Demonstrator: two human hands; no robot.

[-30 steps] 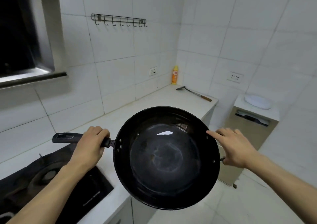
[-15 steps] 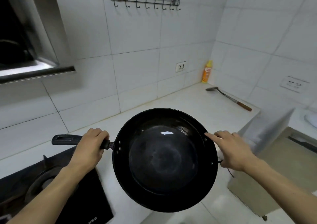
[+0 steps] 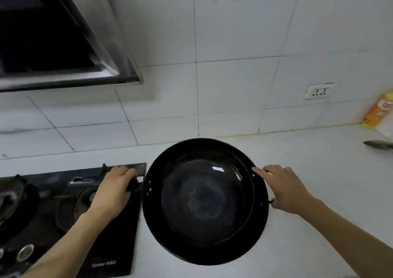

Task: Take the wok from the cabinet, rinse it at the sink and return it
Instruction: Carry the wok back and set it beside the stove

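A black round wok (image 3: 204,201) is held level above the white counter (image 3: 319,182), just right of the stove. My left hand (image 3: 114,190) is wrapped around its long black handle, which points left over the stove. My right hand (image 3: 282,188) grips the small helper handle on the wok's right rim, with the index finger lying along the rim. The wok's inside looks bare, with one bright reflection. No sink or cabinet shows in this view.
A black gas stove (image 3: 63,218) with burners and knobs lies at the left. A range hood (image 3: 53,43) hangs above it. An orange bottle (image 3: 378,111) and a spatula (image 3: 378,144) lie at the far right, below a wall socket (image 3: 319,91).
My view has swung left and down toward the wall and stove. The wok, still held in both hands, now hangs over the counter beside the stove. The side cabinet has left the view.
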